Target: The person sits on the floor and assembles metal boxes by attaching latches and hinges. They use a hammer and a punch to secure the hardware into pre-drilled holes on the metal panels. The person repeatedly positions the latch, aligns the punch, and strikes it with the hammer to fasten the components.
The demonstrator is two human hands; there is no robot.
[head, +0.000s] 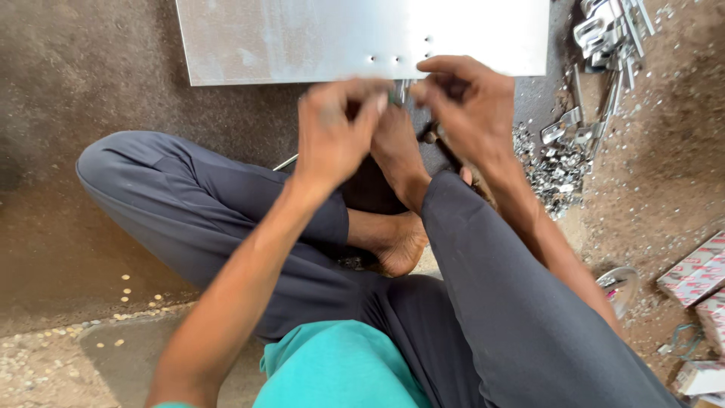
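I sit cross-legged on the floor in dark grey trousers. My left hand [336,128] and my right hand [464,102] are raised close together above my feet, fingertips pinched around a small metal part [400,91] that is blurred and mostly hidden between them. Just beyond the hands lies a flat metal sheet [302,38] with a few small holes near its near edge. My bare feet rest under the hands.
A heap of small metal bits [555,170] and several bent metal brackets [604,34] lie to the right. Cardboard boxes [698,272] and a round shallow dish [621,285] sit at the right edge. The floor is dusty concrete.
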